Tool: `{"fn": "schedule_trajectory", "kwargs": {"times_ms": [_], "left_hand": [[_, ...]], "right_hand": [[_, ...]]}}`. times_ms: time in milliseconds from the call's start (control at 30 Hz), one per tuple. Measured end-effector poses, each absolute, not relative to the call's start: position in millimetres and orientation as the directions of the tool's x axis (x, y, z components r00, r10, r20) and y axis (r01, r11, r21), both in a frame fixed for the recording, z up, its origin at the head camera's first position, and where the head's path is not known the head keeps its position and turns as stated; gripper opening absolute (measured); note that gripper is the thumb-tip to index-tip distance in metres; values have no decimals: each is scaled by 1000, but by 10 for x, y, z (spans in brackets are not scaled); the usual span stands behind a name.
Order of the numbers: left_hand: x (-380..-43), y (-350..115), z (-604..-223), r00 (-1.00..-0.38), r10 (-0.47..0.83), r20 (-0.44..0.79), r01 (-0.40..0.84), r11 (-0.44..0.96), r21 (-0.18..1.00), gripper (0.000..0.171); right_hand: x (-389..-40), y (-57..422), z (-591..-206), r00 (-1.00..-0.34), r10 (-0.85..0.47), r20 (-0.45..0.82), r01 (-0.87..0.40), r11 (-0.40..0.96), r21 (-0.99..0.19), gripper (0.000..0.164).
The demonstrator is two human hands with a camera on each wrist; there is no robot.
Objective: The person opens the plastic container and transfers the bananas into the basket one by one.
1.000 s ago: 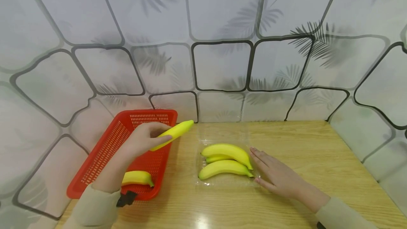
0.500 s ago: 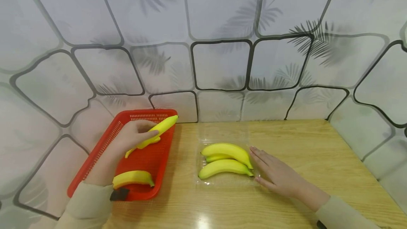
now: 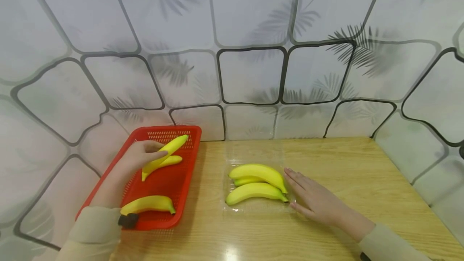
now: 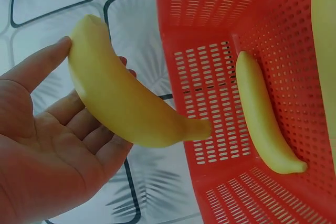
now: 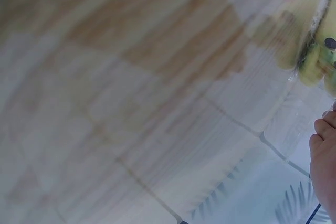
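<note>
My left hand (image 3: 139, 157) is over the red plastic basket (image 3: 170, 186), pinching a yellow banana (image 4: 118, 95) between thumb and fingers. Below it in the basket lies another banana (image 3: 170, 161), and one more banana (image 3: 152, 204) rests at the near end. My right hand (image 3: 319, 200), fingers straight, is at the right edge of a clear plastic box (image 3: 239, 208). Inside that box are two bananas in full view, a rear banana (image 3: 256, 171) and a front banana (image 3: 253, 193), with a third partly hidden between them. The right wrist view shows only part of the hand.
The box's clear lid (image 3: 253, 151) lies folded back toward the wall. A patterned wall (image 3: 253, 75) bounds the wooden table (image 3: 344, 160) at the back and sides. The basket has slotted walls and stands at the table's left end.
My left hand has moved left with the banana, from beyond the basket's right rim to over its inside. The right hand and the boxed bananas have stayed in place.
</note>
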State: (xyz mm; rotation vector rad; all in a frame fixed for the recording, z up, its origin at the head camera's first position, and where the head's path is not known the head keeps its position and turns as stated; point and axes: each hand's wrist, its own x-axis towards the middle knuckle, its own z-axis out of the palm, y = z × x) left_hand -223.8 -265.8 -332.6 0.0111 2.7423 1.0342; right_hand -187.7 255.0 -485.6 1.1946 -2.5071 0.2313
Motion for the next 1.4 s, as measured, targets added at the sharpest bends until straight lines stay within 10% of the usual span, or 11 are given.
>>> {"fn": "schedule_trajectory", "kwargs": {"times_ms": [1400], "left_hand": [[-2566,-3035,-3517,-927,184,-326,-61,785,617,64]], "right_hand": [[-1881,2559,-4874,-598,-714,364,-767,641,-3,78]]}}
